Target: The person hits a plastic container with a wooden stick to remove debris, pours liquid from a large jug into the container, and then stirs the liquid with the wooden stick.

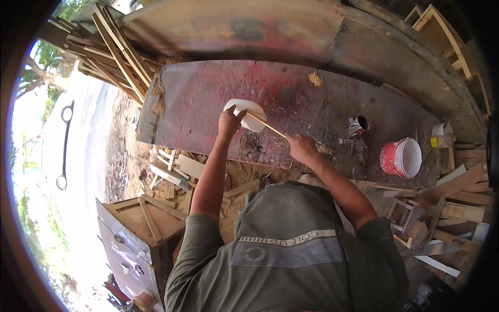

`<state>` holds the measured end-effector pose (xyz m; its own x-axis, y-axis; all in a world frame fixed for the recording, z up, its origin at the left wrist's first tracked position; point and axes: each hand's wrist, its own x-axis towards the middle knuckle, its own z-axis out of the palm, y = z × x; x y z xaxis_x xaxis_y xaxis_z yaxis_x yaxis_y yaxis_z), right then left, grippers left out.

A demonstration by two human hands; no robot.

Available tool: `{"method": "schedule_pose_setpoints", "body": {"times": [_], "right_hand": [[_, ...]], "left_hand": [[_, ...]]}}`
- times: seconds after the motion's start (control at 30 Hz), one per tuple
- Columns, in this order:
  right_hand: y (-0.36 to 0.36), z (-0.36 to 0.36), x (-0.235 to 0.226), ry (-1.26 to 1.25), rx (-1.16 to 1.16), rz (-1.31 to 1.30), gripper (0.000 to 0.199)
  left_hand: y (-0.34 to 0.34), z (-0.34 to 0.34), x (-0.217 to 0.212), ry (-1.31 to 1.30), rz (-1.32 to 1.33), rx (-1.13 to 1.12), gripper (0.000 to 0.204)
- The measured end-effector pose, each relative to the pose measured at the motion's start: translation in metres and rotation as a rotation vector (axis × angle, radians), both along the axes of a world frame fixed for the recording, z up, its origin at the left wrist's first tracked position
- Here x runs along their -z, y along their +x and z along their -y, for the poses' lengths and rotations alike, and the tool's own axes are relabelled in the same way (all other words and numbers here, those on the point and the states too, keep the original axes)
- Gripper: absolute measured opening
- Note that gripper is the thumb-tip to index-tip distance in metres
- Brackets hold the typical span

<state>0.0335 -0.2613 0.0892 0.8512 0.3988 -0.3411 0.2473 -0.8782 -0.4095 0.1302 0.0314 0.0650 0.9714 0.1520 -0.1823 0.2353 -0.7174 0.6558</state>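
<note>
A white, rounded piece [254, 122], perhaps a plastic container, lies on the worn, stained workbench [192, 99]. My left hand [232, 122] grips its near left side, thumb and a finger apart on it; the other fingers are hidden. Across the white piece runs a thin wooden stick [271, 128], slanting down toward the right. My right hand [302, 147] is closed round the stick's lower right end. The left thumb sits close to the stick's other end, and I cannot tell whether it presses on it.
To the right stand an open, paint-smeared can [358, 126] and a red and white bucket [401, 158]. A small jar [442, 136] is at the bench's right end. Wood offcuts [189, 165] lie below the bench; boards [122, 52] lean at far left. A cabinet [135, 244] is at lower left.
</note>
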Motion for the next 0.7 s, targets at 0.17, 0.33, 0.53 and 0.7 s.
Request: {"method": "schedule_pose_setpoints", "body": {"times": [0.17,0.33,0.53,0.7], "right_hand": [[0.013,-0.002,0.005,0.006,-0.057,0.063,0.035],[0.020,0.005,-0.016,-0.042,-0.062,0.082,0.033],[0.009,0.006,-0.013,0.022,-0.008,0.108,0.032],[0.020,-0.007,-0.013,0.108,0.010,0.061,0.031]], "left_hand": [[0.032,0.018,0.000,0.265,0.141,0.123,0.072],[0.048,0.030,-0.011,0.318,0.172,0.159,0.059],[0.048,0.027,-0.009,0.352,0.230,0.128,0.051],[0.051,0.012,0.007,0.232,0.297,0.163,0.058]]}}
